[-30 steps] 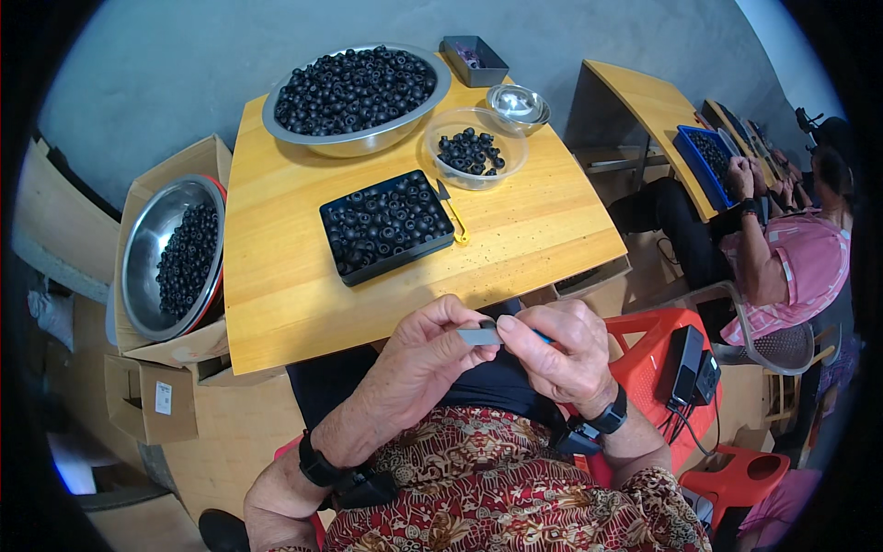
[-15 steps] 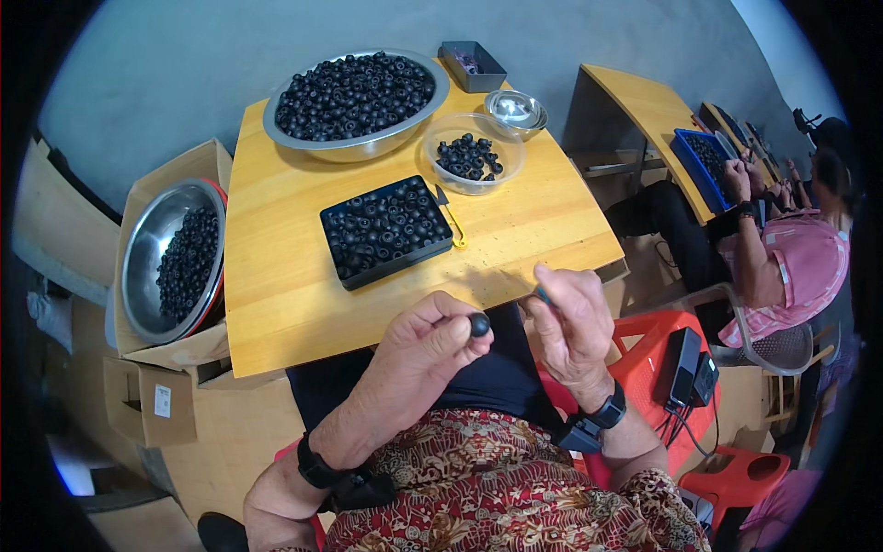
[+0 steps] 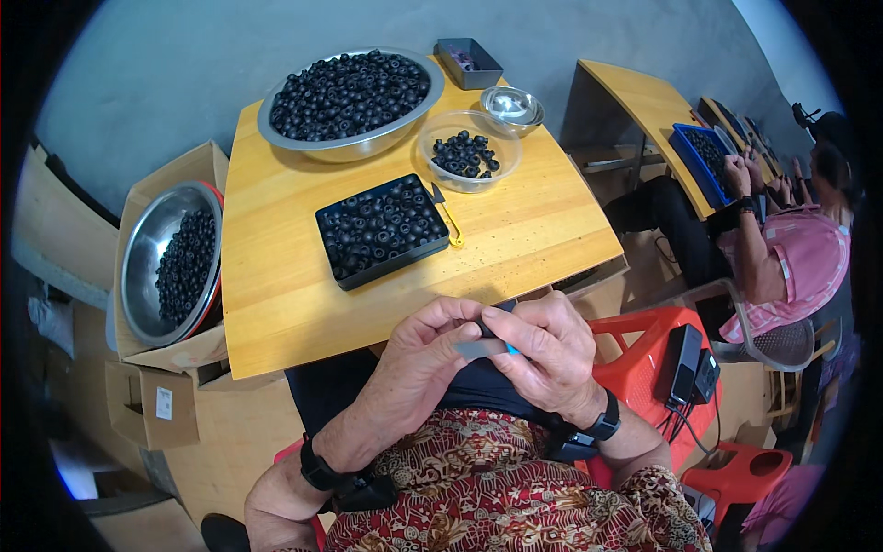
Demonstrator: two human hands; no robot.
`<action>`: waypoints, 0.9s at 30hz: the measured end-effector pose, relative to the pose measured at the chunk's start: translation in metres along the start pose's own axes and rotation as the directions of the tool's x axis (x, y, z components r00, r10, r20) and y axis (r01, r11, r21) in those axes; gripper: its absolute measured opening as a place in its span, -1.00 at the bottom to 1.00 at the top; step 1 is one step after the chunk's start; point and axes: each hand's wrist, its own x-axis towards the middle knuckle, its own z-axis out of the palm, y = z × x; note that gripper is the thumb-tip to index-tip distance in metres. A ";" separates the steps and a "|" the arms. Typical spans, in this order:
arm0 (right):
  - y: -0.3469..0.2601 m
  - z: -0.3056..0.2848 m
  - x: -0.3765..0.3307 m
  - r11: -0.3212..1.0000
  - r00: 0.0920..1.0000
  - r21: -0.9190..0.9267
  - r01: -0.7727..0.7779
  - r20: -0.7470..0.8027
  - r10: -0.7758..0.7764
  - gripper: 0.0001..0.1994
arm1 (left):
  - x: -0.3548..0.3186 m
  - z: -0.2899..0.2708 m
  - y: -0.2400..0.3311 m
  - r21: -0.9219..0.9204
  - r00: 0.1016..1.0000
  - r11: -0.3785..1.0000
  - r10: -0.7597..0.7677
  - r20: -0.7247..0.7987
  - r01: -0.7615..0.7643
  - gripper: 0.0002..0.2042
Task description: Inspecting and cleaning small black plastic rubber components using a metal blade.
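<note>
"What have your hands got hold of?"

"My left hand [image 3: 416, 345] is closed to a pinch, thumb and fingertips round a small black piece [image 3: 484, 328], mostly hidden. My right hand [image 3: 552, 357] is curled almost closed round a grey blade [image 3: 481, 349]; a bit of blue shows between my fingers at its end."

"Does the blade touch the piece?"

"They're right next to each other, but my fingers cover the spot, so I can't tell."

"And where is all this?"

"Above my lap, just off the near edge of the tabletop [image 3: 524, 253]. My two hands are close together, fingertips nearly meeting."

"What's on the table?"

"A black tray [image 3: 395, 263] full of round black pieces sits toward the near edge, with a yellow-handled knife [image 3: 448, 217] along its right side. At the far left corner stands a big metal bowl [image 3: 368, 147], heaped with more. A clear bowl [image 3: 474, 186] with a few pieces is nearer the right edge, and a grey box [image 3: 482, 77] sits at the far right corner."
</note>
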 end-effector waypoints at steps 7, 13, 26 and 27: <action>-0.003 -0.005 0.001 0.988 0.993 -0.107 0.113 0.035 -0.109 -0.55 | -0.001 -0.003 0.002 0.027 1.000 1.000 -0.012 0.025 0.011 -0.81; 0.003 0.000 0.000 1.000 1.000 -0.016 0.021 -0.010 -0.021 -0.64 | -0.001 0.001 0.004 0.031 1.000 1.000 -0.004 0.015 0.003 -0.81; 0.002 -0.002 0.003 0.892 0.945 0.315 -0.326 0.086 0.315 -0.75 | -0.001 -0.008 0.002 0.001 0.998 0.999 0.039 0.047 -0.039 -0.86; 0.001 -0.002 0.003 0.890 0.947 0.325 -0.319 0.085 0.308 -0.75 | -0.001 -0.009 0.001 0.015 0.997 0.998 0.066 0.049 -0.067 -0.87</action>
